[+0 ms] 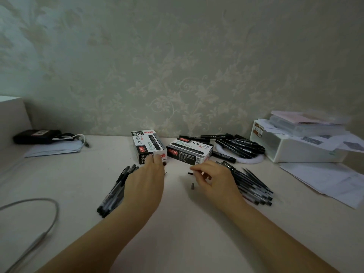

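Centrally, pen piece (190,173), pinched in right hand (214,182)

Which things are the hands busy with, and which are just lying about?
In use: left hand, right hand pinching a small dark pen part, loose pen tip, left pen pile, right pen pile.
Lying about: left marker box, right marker box, marker heap, white bin, papers, black pouch, grey cable.

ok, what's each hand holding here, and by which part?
Right hand pinches a short black pen piece by one end, at the fingertips. Left hand: a dark bit shows beside it; grip cannot be told.
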Demonstrator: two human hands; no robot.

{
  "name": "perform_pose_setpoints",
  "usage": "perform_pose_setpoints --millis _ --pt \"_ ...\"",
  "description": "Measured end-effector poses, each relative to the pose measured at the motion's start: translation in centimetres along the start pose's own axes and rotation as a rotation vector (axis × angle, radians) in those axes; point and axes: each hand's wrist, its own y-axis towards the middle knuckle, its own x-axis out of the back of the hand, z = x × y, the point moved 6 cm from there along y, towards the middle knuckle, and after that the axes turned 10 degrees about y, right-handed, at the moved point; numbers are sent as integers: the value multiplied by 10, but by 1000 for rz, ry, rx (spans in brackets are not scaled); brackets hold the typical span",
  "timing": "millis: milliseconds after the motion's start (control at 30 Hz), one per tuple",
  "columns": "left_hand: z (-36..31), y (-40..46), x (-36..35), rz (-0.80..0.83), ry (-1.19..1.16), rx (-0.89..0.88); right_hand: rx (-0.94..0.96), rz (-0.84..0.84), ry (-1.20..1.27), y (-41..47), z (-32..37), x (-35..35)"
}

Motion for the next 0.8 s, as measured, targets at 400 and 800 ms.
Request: perform_pose_setpoints --millis 400,800 --pt "-24 -13 25 -263 -631 -113 -289 250 775 -9 22 -32" --pt "-31 -13 0 -67 -572 -231 -536 -253 1144 -1 -13 4"
